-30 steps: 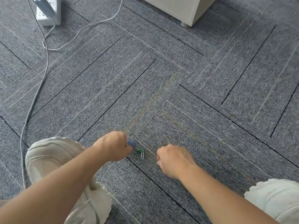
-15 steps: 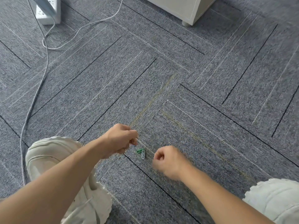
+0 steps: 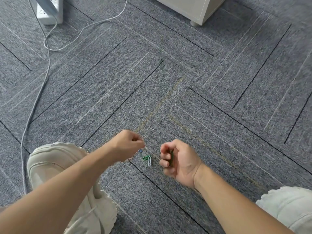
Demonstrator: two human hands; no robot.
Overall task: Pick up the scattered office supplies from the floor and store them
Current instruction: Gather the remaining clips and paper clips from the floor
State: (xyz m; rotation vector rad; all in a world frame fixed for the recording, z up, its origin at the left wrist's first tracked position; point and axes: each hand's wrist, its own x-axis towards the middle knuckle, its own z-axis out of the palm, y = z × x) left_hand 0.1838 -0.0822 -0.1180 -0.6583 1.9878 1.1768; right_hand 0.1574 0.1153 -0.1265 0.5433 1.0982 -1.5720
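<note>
Since two clips lie loose on the carpet, this reads as mid-pickup, not storing yet.

Left hand: fingers curled tight, with a blue clip poking out just under the fingertips. It looks pinched, but that edge is blurred, so I'm not certain.

Right hand: palm turned partly up, fingers curled round a dark green item. I can't tell what it is, probably the stash gathered so far.

The green clip and white clip lie flat on the carpet, touching or nearly so. They sit in the gap between the hands, just below-right of the left fingertips and just beside the right fingers. Neither hand touches them.

Next move, my call: the blue clip goes across to the right hand, then the left goes down for a fingertip pinch on the pair. It's thin wire on carpet pile, so it needs a nail-edge pick, one at a time. No container is in view, so the storage spot is unknown.
</note>
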